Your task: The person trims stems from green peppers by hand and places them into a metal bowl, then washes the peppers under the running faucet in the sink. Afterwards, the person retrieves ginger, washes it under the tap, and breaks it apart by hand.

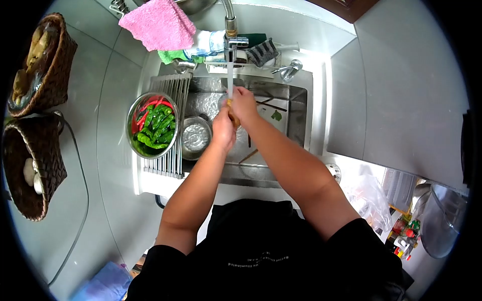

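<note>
My left hand (223, 128) and my right hand (244, 106) are together over the sink (296, 115), closed round a small yellow-brown piece of produce (234, 119). Fingers cover most of it, so its exact kind is unclear. Water (230, 78) runs from the tap (230, 42) onto the hands. Left of my left hand, a metal pot (196, 138) with water in it sits in the sink. Chopsticks (271, 106) and a green leaf scrap (276, 116) lie in the basin to the right of the hands.
A bowl (175, 128) of green and red chili peppers (159, 123) rests on the roll-up rack (173, 163) at left. Two woven baskets (60, 93) stand on the left counter. A pink towel (158, 25) hangs beside the tap; a striped sponge (262, 52) sits behind the sink.
</note>
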A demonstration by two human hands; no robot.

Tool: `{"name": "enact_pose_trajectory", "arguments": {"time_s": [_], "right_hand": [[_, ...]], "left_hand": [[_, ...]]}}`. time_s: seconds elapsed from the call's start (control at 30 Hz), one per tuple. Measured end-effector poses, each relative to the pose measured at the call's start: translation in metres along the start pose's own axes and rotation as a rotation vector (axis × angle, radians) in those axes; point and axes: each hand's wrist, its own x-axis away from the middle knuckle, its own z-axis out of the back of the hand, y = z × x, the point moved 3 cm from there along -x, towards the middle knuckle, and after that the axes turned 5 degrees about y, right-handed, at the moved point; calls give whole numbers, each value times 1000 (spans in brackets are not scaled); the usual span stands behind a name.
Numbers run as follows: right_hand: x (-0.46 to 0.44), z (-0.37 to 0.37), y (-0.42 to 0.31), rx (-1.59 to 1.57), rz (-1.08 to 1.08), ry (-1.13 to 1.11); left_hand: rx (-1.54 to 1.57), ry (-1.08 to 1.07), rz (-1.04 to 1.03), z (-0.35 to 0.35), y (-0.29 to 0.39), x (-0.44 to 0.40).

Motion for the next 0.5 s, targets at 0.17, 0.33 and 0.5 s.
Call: {"name": "enact_pose_trajectory", "arguments": {"time_s": [0.17, 0.33, 0.5], "right_hand": [[47, -14, -11, 228, 540, 129], [25, 14, -36, 150, 154, 49], [20, 1, -17, 89, 520, 89]], "left_hand": [[130, 43, -47, -8, 21, 2], [231, -99, 26, -18, 3, 9], [207, -133, 30, -12, 15, 1]]}}
